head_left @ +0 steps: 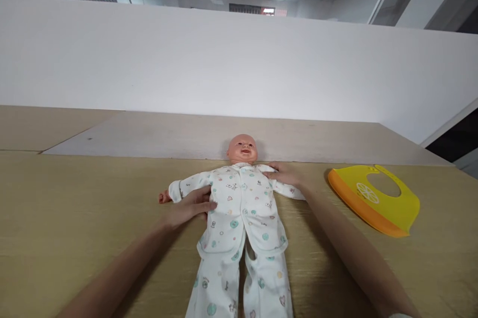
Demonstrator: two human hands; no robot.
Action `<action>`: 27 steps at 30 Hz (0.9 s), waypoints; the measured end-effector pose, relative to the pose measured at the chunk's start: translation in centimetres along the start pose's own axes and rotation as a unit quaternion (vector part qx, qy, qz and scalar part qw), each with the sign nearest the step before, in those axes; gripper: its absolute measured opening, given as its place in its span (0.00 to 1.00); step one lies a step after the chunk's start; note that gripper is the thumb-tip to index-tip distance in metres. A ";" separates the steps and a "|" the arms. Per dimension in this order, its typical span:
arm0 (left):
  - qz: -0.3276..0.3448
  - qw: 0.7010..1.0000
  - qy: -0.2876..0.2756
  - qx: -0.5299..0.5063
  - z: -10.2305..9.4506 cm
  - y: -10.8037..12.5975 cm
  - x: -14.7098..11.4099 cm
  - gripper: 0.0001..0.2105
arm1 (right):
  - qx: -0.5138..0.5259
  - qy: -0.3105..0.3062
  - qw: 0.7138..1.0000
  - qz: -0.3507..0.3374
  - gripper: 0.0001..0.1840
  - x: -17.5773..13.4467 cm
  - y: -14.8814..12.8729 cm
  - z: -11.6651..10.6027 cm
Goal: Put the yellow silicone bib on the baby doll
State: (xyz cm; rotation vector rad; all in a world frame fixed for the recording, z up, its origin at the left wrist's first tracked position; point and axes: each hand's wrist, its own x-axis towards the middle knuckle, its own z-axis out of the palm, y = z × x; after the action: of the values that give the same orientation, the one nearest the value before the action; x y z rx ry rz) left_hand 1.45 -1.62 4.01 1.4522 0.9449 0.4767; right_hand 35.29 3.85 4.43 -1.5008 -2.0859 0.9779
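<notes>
Baby doll (242, 193) flat on back, mid-desk, head toward the white partition (239, 64), legs running off bottom edge of view. Fully dressed: white printed top closed down the front, matching trousers on, fabric lying fairly smooth. No bib on doll's neck.

Left hand (191, 206) flat on doll's side at the armpit/sleeve, fingers spread over the cloth, palm down; grip open, pressing rather than pinching. Right hand (284, 173) at doll's other shoulder, fingers resting on the top near the collar; grip looks loose/open, no fold of cloth visibly pinched, though fingertips partly hidden.

Judged from layout: dressing part looks done, hands seem to be smoothing or steadying the top. Yellow bib (375, 198) w/ orange rim lies to right of doll, well apart, untouched, past right forearm.

Desk (74, 218), light wood grain, under doll; paler board (149, 133) beyond doll's head, butting the partition. Ceiling lights above partition.
</notes>
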 end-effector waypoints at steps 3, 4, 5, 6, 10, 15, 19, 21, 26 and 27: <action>0.014 0.999 0.026 0.032 0.2 -0.1 0.3 0.24 | 0.001 0.014 1.000 -0.008 0.23 0.3 -0.1 0.1; 0.017 0.999 0.030 0.036 0.3 -0.1 0.3 0.24 | 0.006 0.015 1.000 -0.005 0.22 0.4 -0.2 0.1; 0.020 0.999 0.030 0.035 0.3 -0.1 0.4 0.24 | 0.012 0.015 1.000 0.001 0.22 0.6 -0.3 0.1; 0.024 0.999 0.028 0.029 0.3 -0.1 0.4 0.24 | 0.019 0.014 1.000 0.011 0.21 0.8 -0.4 0.1; 0.041 0.999 0.021 -0.013 0.5 -0.1 0.8 0.26 | 0.047 0.016 0.997 0.055 0.18 1.3 -0.9 0.2; 0.055 0.997 0.030 -0.034 0.8 -0.5 1.3 0.29 | 0.056 0.046 0.995 0.072 0.19 1.2 -1.7 0.0; 0.049 0.997 0.056 -0.014 1.0 -0.5 1.3 0.32 | 0.050 0.055 0.994 0.085 0.20 0.6 -3.0 -0.1; 0.044 0.997 0.069 0.006 1.2 -0.2 1.1 0.33 | 0.041 0.055 0.994 0.086 0.20 0.4 -3.3 0.0; 0.016 0.996 0.056 0.071 0.8 0.1 0.3 0.28 | -0.016 0.076 0.995 0.056 0.23 0.0 -2.1 0.3; -0.007 0.995 0.039 0.091 0.6 0.0 0.2 0.27 | -0.031 0.088 0.994 0.051 0.23 -0.3 -1.7 0.2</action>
State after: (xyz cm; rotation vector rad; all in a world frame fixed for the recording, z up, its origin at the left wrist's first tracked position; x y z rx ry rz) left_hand 1.97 -1.84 3.90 1.5994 1.0842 0.4487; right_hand 34.19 3.23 5.56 -1.6742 -1.9488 0.7920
